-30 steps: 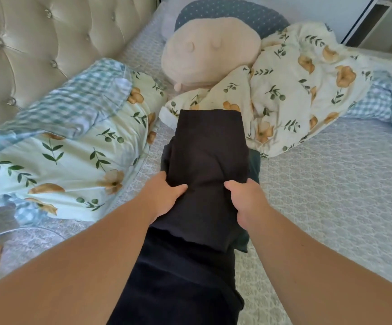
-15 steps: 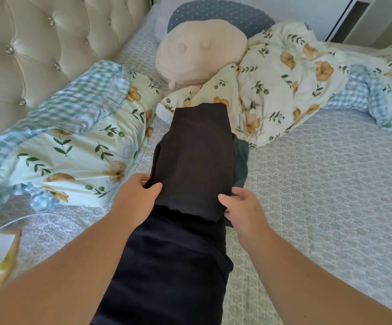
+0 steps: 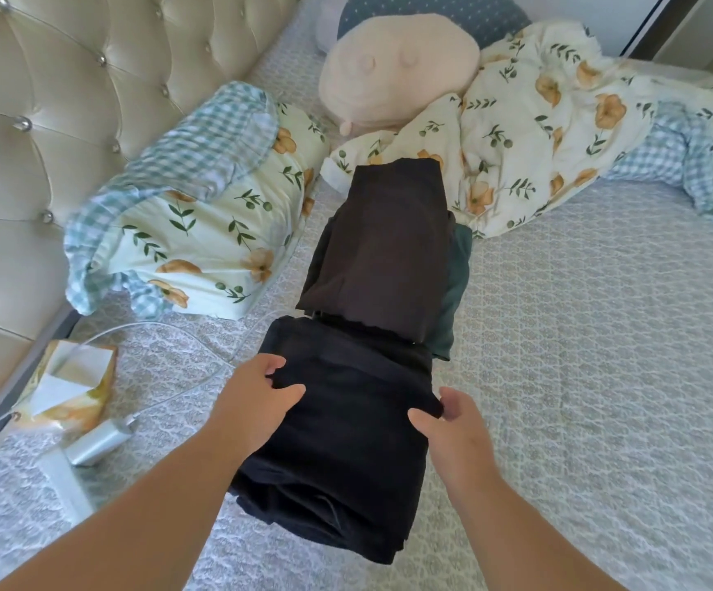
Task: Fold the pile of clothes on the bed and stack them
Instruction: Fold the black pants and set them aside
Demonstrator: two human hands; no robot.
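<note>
Now: folded black garment [image 3: 346,424] lies on the bed [image 3: 602,334], long axis running from the person away toward the floral duvet [image 3: 529,134], near end at lower frame. Its far end touches the dark brown folded stack [image 3: 380,253], same axis, with a teal garment [image 3: 457,287] showing along the stack's right edge. Left hand [image 3: 252,403] grips the black garment's left edge, thumb on top, fingers curled over the fabric. Right hand [image 3: 453,424] pinches the right edge, thumb on top. Half a second ago both hands were at the brown stack's near hem; they have since moved back onto the black garment. Floral pillow [image 3: 201,232] lies left
</note>
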